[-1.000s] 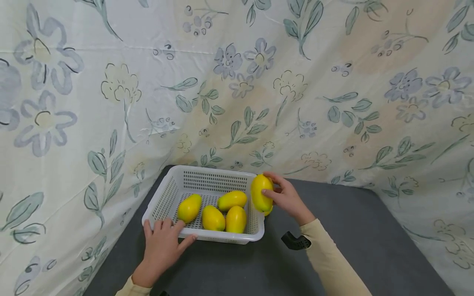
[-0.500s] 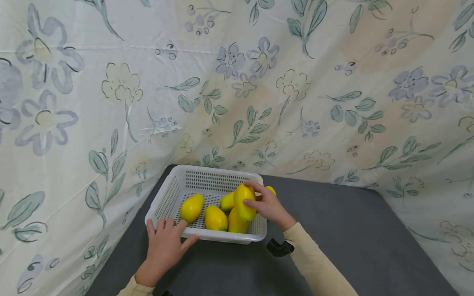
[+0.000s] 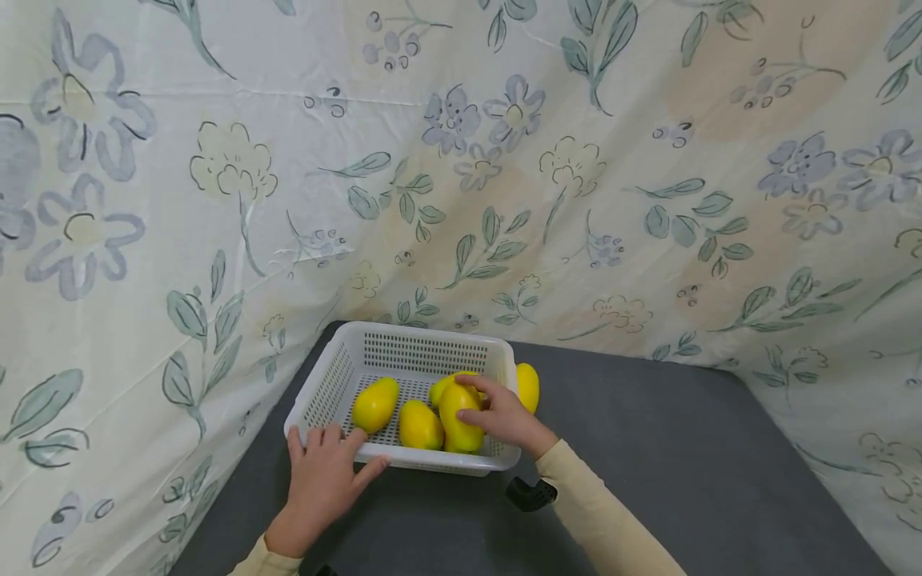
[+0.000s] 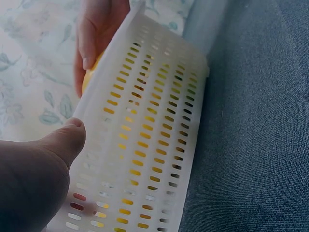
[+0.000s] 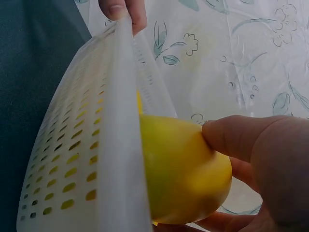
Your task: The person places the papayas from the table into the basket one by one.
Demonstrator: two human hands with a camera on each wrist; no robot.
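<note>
My right hand (image 3: 504, 416) holds a yellow mango (image 3: 461, 428) low inside the white perforated basket (image 3: 403, 458), toward its right side. In the right wrist view, thumb and fingers grip the mango (image 5: 183, 169) just beyond the basket rim. Other mangoes lie on the basket floor: one at the left (image 3: 375, 406), one in the middle (image 3: 421, 426), and one behind, partly covered by the held mango. Another is hidden beneath it. My left hand (image 3: 322, 480) grips the basket's front rim near the left corner, with the thumb (image 4: 67, 137) outside and fingers over the edge.
One more mango (image 3: 528, 387) lies outside the basket against its right end. The basket stands at the back left of a dark grey table (image 3: 648, 448). A floral cloth (image 3: 461, 160) hangs close behind and along both sides.
My right hand has carried the mango left and down, from over the basket's right rim into the basket. The mango outside has come into fuller view. My left hand stays on the rim.
</note>
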